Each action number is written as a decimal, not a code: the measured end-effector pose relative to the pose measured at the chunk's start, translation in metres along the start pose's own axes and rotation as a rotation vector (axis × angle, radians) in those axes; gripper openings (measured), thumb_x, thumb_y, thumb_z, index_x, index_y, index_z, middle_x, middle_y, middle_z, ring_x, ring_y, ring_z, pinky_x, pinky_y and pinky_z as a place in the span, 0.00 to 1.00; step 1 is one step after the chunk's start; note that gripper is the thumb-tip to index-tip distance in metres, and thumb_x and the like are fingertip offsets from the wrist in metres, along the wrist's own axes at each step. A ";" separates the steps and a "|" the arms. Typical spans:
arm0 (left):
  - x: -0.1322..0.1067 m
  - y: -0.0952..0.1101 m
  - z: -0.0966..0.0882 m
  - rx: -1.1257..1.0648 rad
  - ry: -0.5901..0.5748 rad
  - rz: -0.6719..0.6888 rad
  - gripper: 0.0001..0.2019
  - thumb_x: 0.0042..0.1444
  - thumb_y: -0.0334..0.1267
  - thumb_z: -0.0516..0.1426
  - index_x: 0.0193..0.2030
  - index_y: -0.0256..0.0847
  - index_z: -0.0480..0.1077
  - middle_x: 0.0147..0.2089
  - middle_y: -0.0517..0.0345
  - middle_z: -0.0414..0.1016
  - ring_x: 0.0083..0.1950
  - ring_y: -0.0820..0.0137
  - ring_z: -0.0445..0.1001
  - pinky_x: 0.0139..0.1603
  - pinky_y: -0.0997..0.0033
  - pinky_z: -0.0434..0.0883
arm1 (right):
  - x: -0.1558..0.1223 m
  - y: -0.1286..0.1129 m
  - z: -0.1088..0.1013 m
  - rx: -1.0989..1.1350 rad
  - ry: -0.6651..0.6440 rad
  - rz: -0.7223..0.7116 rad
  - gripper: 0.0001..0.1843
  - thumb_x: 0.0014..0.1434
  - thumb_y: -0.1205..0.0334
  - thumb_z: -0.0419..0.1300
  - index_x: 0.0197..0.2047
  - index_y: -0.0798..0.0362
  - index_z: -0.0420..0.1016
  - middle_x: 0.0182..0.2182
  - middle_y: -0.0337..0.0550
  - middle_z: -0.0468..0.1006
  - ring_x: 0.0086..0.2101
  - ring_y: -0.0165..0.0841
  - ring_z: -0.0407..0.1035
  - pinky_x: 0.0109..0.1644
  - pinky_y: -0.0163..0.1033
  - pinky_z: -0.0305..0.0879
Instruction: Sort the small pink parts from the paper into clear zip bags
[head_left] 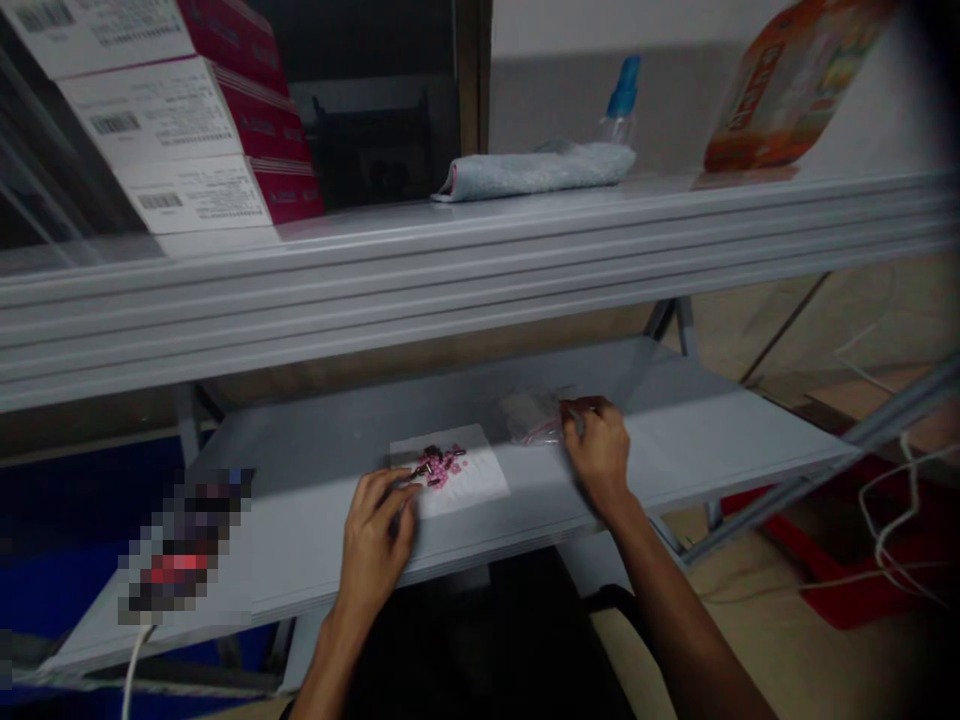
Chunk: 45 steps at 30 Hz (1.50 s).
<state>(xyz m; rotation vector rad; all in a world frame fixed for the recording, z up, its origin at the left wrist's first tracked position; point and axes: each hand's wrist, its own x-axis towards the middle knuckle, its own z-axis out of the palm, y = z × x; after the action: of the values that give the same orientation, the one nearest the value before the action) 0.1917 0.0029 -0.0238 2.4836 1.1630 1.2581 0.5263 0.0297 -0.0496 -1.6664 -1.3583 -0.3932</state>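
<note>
Grey metal shelving point(480, 270) fills the view. On its lower shelf point(315, 460), at six o'clock, lies a white paper sheet point(480, 480) bearing a heap of small pink and dark pieces point(441, 464). The left hand point(375, 530), fingers curled, sits at the sheet's edge beside a dark sliver point(415, 471); whether it grips that sliver is unclear. At two o'clock from the heap, the right hand point(598, 450) pinches a clear plastic bag point(531, 416) by its edge.
</note>
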 end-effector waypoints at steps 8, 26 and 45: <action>-0.022 -0.028 -0.034 -0.063 0.005 -0.279 0.12 0.61 0.38 0.54 0.26 0.41 0.65 0.25 0.63 0.64 0.28 0.71 0.65 0.31 0.73 0.63 | -0.047 -0.065 -0.008 0.209 -0.204 -0.417 0.18 0.62 0.72 0.52 0.49 0.52 0.78 0.44 0.51 0.78 0.45 0.41 0.70 0.51 0.46 0.68; -0.032 -0.028 -0.027 -0.248 0.046 -0.524 0.26 0.61 0.52 0.53 0.20 0.43 0.46 0.22 0.65 0.42 0.24 0.75 0.45 0.24 0.72 0.47 | -0.036 -0.044 -0.024 -0.082 -0.145 -0.333 0.17 0.61 0.66 0.57 0.52 0.49 0.76 0.55 0.54 0.71 0.55 0.50 0.61 0.55 0.55 0.61; -0.018 0.056 -0.031 -0.087 0.002 0.030 0.11 0.59 0.36 0.61 0.49 0.45 0.75 0.44 0.50 0.79 0.47 0.60 0.76 0.49 0.60 0.73 | -0.053 -0.148 -0.064 0.653 -0.529 -0.541 0.09 0.66 0.60 0.58 0.46 0.43 0.79 0.43 0.43 0.79 0.45 0.39 0.71 0.50 0.47 0.69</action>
<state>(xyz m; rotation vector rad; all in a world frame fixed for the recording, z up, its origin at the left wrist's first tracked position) 0.1949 -0.0547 0.0086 2.4456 1.0519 1.2906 0.3946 -0.0579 0.0120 -0.8657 -2.0590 0.2116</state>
